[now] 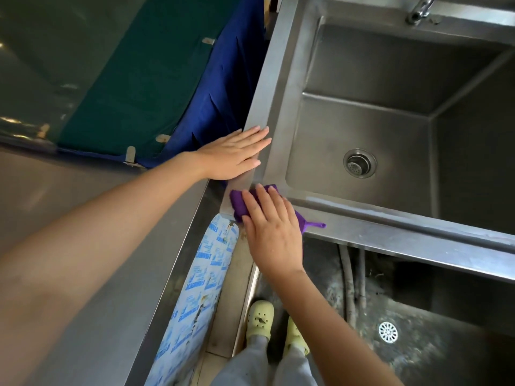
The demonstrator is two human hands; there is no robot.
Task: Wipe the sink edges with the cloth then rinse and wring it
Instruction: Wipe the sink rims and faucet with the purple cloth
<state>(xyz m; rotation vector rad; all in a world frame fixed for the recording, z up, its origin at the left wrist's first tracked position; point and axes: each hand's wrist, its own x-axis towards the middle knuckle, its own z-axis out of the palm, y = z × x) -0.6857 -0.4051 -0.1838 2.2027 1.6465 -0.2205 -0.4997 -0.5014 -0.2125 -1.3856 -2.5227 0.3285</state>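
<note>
One wide-angle view, worn on the person's head, looks steeply down from close above the near left corner of a steel sink [278, 87]. The basin fills the upper right, the floor [418, 344] beneath shows at the bottom, and straight lines bend toward the edges.

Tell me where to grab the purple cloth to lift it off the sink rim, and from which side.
Pinch the narrow purple tail of the purple cloth that pokes out to the right of the right hand, coming from above on the steel sink's front rim. The remainder lies flattened under the palm at the corner; that tail is the only free part.
</note>
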